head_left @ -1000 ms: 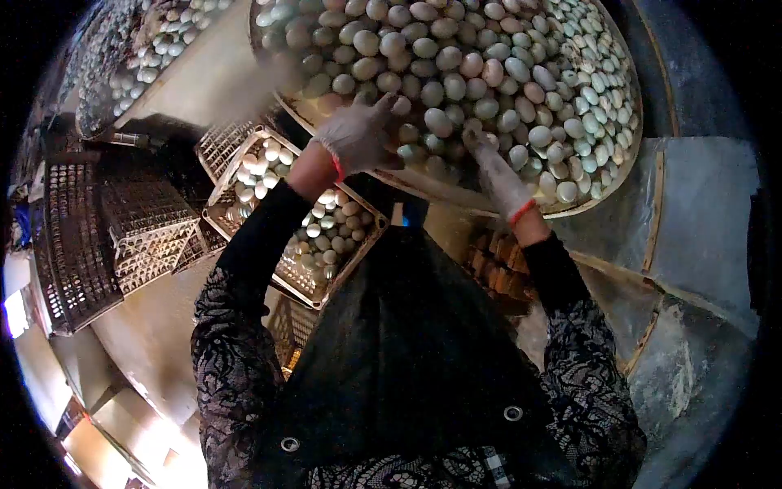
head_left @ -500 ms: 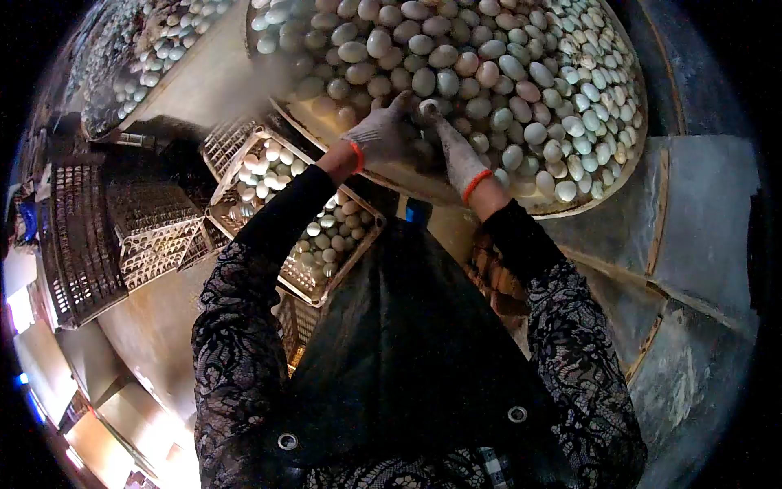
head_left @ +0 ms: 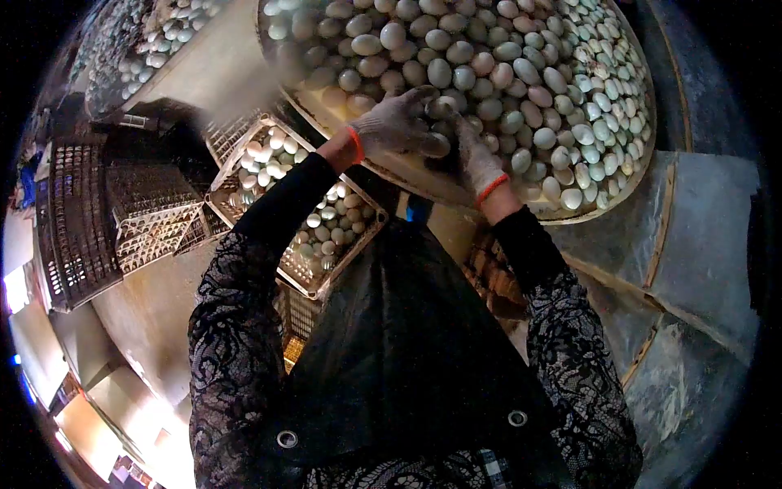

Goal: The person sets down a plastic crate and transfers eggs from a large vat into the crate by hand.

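Observation:
My left hand, in a pale knitted glove with an orange cuff, is at the near edge of a heap of eggs. Its thumb and fingers curve around an egg in shadow. My right hand, gloved the same way, faces it from the right, its fingertips closed at another egg; the fingers' undersides are hidden. The pale bluish, whitish and brownish eggs fill a wide, round-edged container with a light rim.
Left of me, plastic crates hold more eggs. Farther left stand stacked slatted crates. A second egg heap lies at the upper left. Grey slabs with raised seams are on the right. My dark apron hangs in front.
My left hand has moved right and its fingers have spread around eggs. My right hand has shifted slightly right and down. The view has turned a little.

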`<state>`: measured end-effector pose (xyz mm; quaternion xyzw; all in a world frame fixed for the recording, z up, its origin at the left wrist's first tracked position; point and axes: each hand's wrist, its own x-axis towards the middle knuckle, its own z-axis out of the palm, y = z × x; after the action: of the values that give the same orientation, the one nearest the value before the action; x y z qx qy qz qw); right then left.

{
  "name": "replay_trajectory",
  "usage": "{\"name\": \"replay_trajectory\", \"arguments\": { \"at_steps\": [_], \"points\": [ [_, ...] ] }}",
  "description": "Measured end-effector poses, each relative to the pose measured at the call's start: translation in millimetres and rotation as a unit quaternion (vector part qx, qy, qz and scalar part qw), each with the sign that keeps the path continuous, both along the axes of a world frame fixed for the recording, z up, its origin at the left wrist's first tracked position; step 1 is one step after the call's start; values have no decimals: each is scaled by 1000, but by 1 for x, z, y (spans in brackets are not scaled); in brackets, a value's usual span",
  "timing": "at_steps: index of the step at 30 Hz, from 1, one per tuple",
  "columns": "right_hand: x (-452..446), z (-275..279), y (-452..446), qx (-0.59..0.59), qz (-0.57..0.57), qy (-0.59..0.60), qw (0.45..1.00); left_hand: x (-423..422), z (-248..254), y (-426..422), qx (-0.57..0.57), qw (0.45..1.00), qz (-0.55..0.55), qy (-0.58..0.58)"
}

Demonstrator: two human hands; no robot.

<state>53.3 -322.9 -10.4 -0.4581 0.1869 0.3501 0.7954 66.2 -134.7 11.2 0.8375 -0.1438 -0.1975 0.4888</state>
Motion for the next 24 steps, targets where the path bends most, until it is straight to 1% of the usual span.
{"name": "replay_trajectory", "arguments": {
  "at_steps": [2,4,5,7,8,10,11,13,14,16,19,20,21,22,23,24],
  "points": [
    [4,-8,-4,-47,43,-43,997,-2,7,-5,43,998,14,37],
    [5,-15,-6,-96,55,-73,991,4,-13,-10,-12,1000,7,-23],
    [3,-16,-6,-113,47,-78,989,2,-14,-12,-12,1000,8,-22],
    [4,-17,-6,-148,37,-88,984,0,-16,-12,-101,995,23,3],
    [3,-18,-7,-161,33,-91,982,-1,-19,-12,-101,995,26,4],
    [3,-20,-9,-184,27,-99,978,-2,-26,-13,-140,989,46,4],
    [4,-22,-10,-190,23,-102,976,-4,-21,-14,-141,989,51,5],
    [3,-20,-13,-187,11,-109,976,-7,-5,-17,-226,965,70,114],
    [4,-15,-14,-187,10,-114,976,-4,-7,-18,-228,964,82,111],
    [2,0,-15,-187,-1,-126,974,3,-13,-16,-210,976,51,-29],
    [2,37,-6,-178,-22,-149,972,2,-3,-13,-190,972,92,-105],
    [1,50,8,-176,-16,-155,972,-7,20,-6,-186,971,99,-114],
    [0,63,21,-174,-10,-161,972,-30,60,9,-39,960,154,-230],
    [-3,79,40,-146,6,-186,972,-43,68,21,-35,957,172,-230],
    [-5,87,55,-118,19,-211,970,-53,73,31,-27,940,222,-259],
    [-2,78,64,-117,33,-212,970,-60,76,43,-19,919,270,-285]
  ]
}}
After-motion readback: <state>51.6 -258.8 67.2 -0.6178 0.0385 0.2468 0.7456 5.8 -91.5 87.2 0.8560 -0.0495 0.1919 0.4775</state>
